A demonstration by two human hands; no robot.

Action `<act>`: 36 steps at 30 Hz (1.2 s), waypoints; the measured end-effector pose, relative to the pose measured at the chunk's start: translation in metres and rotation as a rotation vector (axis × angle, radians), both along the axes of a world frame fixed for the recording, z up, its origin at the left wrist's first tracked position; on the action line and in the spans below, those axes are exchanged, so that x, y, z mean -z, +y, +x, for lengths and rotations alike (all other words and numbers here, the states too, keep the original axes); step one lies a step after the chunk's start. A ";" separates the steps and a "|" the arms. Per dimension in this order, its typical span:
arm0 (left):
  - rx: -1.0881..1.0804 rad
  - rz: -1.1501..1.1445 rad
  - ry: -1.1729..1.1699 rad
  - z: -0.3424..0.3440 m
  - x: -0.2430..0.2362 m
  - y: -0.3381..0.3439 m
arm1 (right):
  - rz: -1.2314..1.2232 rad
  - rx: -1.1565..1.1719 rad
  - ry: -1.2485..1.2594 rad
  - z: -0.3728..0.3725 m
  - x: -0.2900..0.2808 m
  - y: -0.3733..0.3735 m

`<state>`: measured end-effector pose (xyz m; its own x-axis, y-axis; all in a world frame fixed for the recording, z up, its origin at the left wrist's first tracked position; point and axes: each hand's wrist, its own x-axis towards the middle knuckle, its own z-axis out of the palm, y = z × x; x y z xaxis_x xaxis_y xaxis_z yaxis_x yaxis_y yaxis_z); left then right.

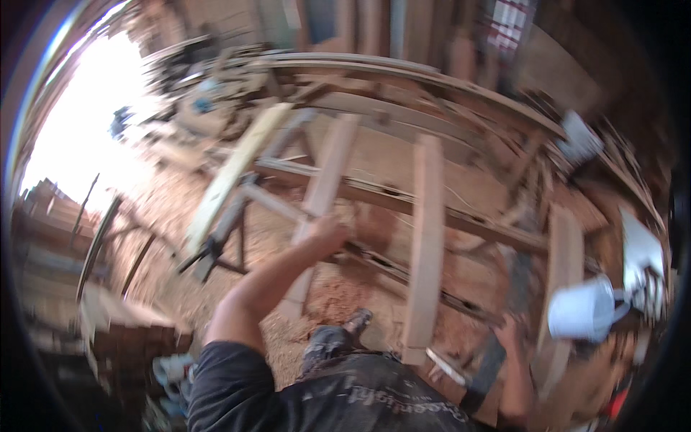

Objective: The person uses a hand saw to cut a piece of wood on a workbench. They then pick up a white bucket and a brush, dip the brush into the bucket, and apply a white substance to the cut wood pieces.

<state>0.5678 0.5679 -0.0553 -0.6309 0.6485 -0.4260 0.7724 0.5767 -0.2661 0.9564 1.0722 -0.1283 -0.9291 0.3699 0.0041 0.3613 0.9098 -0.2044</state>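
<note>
A long narrow bar [392, 269] with dark gaps along it runs across in front of me; blur hides its exact kind. My left hand [329, 234] is closed at its left end, beside a pale wooden board [335, 158]. At the bar's right end my right hand [509, 333] has its fingers curled around it. Between my hands, another wooden board [425, 230] crosses the bar. Farther off, a second long rail [475, 222] runs roughly parallel, under the boards. A white, flat-edged object [448, 366] lies near my body, left of the right hand.
To the left a pale yellowish plank [237, 176] leans against a dark metal stand [223, 230]. A white mug-shaped container [586, 309] stands at right, near another upright-looking board [565, 266]. Stacked timber [133, 331] is at lower left. Scrap wood is heaped at the back, and sawdust [342, 299] covers the ground.
</note>
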 end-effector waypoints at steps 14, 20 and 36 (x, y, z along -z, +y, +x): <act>-0.056 0.190 -0.060 -0.019 0.000 -0.048 | -0.090 -0.118 -0.154 -0.034 -0.009 -0.024; -0.023 0.169 -0.018 -0.035 0.031 -0.098 | -0.013 -0.228 0.090 -0.049 0.002 -0.042; -0.148 0.066 0.024 -0.036 0.005 -0.125 | -0.150 -0.166 0.011 -0.086 -0.035 -0.113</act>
